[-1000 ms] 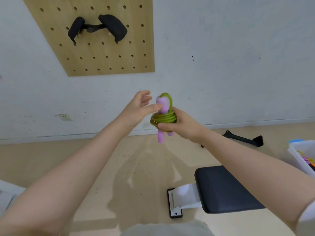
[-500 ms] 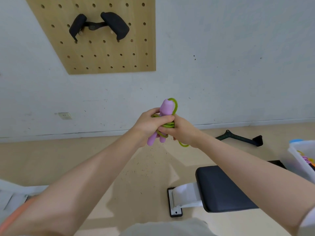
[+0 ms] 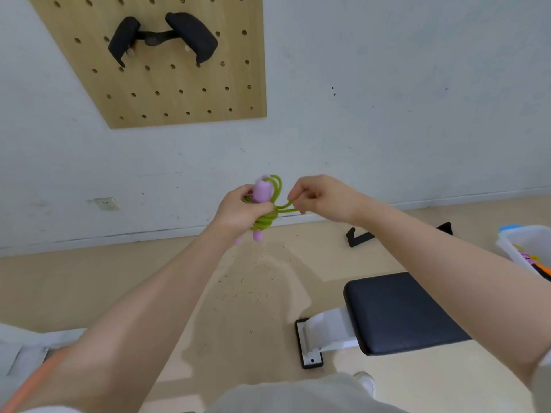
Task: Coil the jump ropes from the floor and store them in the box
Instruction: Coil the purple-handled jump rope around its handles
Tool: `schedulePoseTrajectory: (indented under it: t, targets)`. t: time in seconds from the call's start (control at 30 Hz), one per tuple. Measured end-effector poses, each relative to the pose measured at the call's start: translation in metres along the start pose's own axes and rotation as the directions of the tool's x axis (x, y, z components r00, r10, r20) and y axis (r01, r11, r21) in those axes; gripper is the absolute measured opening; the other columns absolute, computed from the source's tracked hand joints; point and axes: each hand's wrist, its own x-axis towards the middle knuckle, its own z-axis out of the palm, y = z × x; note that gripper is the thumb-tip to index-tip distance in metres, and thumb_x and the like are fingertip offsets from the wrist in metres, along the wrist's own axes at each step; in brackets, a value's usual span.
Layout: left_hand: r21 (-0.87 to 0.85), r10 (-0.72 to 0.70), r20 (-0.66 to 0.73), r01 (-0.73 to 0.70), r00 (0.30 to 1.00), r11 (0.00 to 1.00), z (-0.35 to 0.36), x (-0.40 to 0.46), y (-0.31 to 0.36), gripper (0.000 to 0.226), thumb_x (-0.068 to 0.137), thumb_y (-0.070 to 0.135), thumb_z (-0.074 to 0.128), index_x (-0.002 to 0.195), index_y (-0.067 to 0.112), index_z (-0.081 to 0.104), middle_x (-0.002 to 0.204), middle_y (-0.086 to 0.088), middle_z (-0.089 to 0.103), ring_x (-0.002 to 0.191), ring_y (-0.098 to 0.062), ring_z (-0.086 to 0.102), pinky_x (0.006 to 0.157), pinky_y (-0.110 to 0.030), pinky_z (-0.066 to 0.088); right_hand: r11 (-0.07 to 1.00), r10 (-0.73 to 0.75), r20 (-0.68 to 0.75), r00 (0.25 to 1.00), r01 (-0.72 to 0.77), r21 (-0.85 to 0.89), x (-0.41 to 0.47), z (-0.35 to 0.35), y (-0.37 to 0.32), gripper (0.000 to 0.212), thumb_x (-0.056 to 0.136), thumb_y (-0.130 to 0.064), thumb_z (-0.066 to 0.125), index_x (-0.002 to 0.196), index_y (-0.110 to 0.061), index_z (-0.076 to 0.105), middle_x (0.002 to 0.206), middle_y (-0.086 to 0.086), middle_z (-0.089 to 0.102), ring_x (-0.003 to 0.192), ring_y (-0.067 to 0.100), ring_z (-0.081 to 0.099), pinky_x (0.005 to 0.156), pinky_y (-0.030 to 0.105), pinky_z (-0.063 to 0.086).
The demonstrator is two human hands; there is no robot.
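Head view: the left hand [image 3: 238,211] is gripping one coiled green jump rope [image 3: 264,217] with two pink handles (no writing legible), while the right hand [image 3: 323,198] is pinching a loose strand; the box [image 3: 526,242] is sitting far right.

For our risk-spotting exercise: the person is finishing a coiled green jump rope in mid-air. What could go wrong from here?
1. The right hand pinches only one loose strand of the green jump rope with pink handles; if it slips, the wraps may spring undone.
2. The left hand alone grips the bundle, so the handles could slide out.
3. The white plastic box sits far right, beyond the black padded bench; carrying it there may loosen an unsecured coil.
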Motion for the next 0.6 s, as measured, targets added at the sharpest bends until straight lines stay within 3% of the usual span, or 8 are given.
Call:
schedulePoseTrajectory:
  t: [0.07, 0.17, 0.23, 0.3, 0.37, 0.43, 0.53, 0.6]
  targets:
    - [-0.120, 0.031, 0.081, -0.022, 0.996, 0.993, -0.011, 0.003, -0.003, 0.020, 0.081, 0.014, 0.054, 0.097, 0.001, 0.056, 0.047, -0.020, 0.058, 0.046, -0.051, 0.052, 0.054, -0.032, 0.048, 0.972, 0.008, -0.113, 0.994, 0.019, 0.235, -0.002, -0.004, -0.004, 0.014, 0.086, 0.000, 0.052, 0.092, -0.009, 0.061, 0.070, -0.003, 0.063, 0.055, -0.003, 0.050, 0.050, 0.008, 0.036]
    - [-0.269, 0.099, 0.234, -0.033, 0.967, 0.963, -0.021, -0.002, -0.006, 0.029, 0.078, 0.017, 0.048, 0.093, -0.007, 0.050, 0.045, -0.025, 0.054, 0.059, -0.065, 0.051, 0.068, -0.034, 0.052, 0.872, 0.039, -0.268, 0.963, 0.098, 0.480, -0.001, -0.010, -0.001, 0.022, 0.087, 0.003, 0.055, 0.079, -0.017, 0.059, 0.074, 0.000, 0.067, 0.051, 0.000, 0.047, 0.052, 0.016, 0.037]
    - [-0.309, 0.141, 0.313, -0.040, 0.939, 0.950, -0.019, -0.008, -0.005, 0.036, 0.076, 0.018, 0.049, 0.095, -0.012, 0.049, 0.045, -0.024, 0.057, 0.059, -0.066, 0.049, 0.081, -0.040, 0.049, 0.877, 0.048, -0.291, 0.956, 0.099, 0.471, -0.001, -0.010, 0.000, 0.021, 0.086, 0.003, 0.057, 0.077, -0.016, 0.062, 0.075, 0.001, 0.064, 0.055, 0.004, 0.046, 0.055, 0.018, 0.038]
    - [-0.315, 0.171, 0.369, -0.050, 0.914, 0.948, -0.015, -0.013, -0.002, 0.032, 0.075, 0.019, 0.050, 0.088, -0.010, 0.049, 0.047, -0.023, 0.059, 0.054, -0.064, 0.048, 0.081, -0.044, 0.049, 0.910, 0.006, -0.238, 0.971, 0.093, 0.404, -0.003, -0.005, -0.004, 0.015, 0.086, 0.002, 0.057, 0.082, -0.011, 0.064, 0.070, 0.000, 0.058, 0.054, 0.000, 0.047, 0.056, 0.015, 0.040]
    - [-0.347, 0.184, 0.380, -0.045, 0.907, 0.937, -0.009, -0.015, 0.002, 0.030, 0.074, 0.018, 0.050, 0.086, -0.010, 0.050, 0.054, -0.036, 0.057, 0.042, -0.051, 0.050, 0.074, -0.033, 0.052, 0.908, -0.047, -0.200, 0.979, 0.125, 0.401, -0.003, 0.004, -0.012, 0.012, 0.085, 0.004, 0.057, 0.086, -0.007, 0.062, 0.068, 0.000, 0.058, 0.054, -0.005, 0.050, 0.059, 0.011, 0.043]
    - [-0.393, 0.183, 0.388, -0.017, 0.903, 0.919, -0.007, -0.015, 0.005, 0.045, 0.073, 0.020, 0.050, 0.101, -0.016, 0.051, 0.060, -0.042, 0.056, 0.039, -0.038, 0.054, 0.077, -0.030, 0.053, 0.867, -0.028, -0.234, 0.972, 0.140, 0.478, -0.002, 0.012, -0.018, 0.014, 0.085, 0.005, 0.058, 0.088, -0.008, 0.058, 0.068, 0.004, 0.060, 0.054, -0.002, 0.055, 0.061, 0.011, 0.046]
    - [-0.360, 0.171, 0.376, -0.026, 0.911, 0.932, -0.008, -0.014, 0.002, 0.045, 0.077, 0.018, 0.049, 0.107, -0.016, 0.049, 0.061, -0.038, 0.060, 0.040, -0.038, 0.052, 0.084, -0.045, 0.050, 0.856, 0.095, -0.331, 0.939, 0.093, 0.509, 0.000, 0.021, -0.021, 0.020, 0.083, 0.001, 0.060, 0.095, -0.013, 0.051, 0.068, 0.004, 0.062, 0.056, 0.003, 0.059, 0.059, 0.009, 0.045]
    - [-0.292, 0.149, 0.310, -0.055, 0.939, 0.955, -0.008, -0.016, 0.002, 0.034, 0.079, 0.016, 0.049, 0.100, -0.010, 0.050, 0.064, -0.036, 0.062, 0.038, -0.040, 0.049, 0.072, -0.056, 0.047, 0.882, 0.164, -0.392, 0.905, 0.043, 0.469, 0.002, 0.028, -0.021, 0.021, 0.080, -0.004, 0.063, 0.095, -0.013, 0.053, 0.077, 0.001, 0.063, 0.060, 0.004, 0.061, 0.058, 0.010, 0.045]
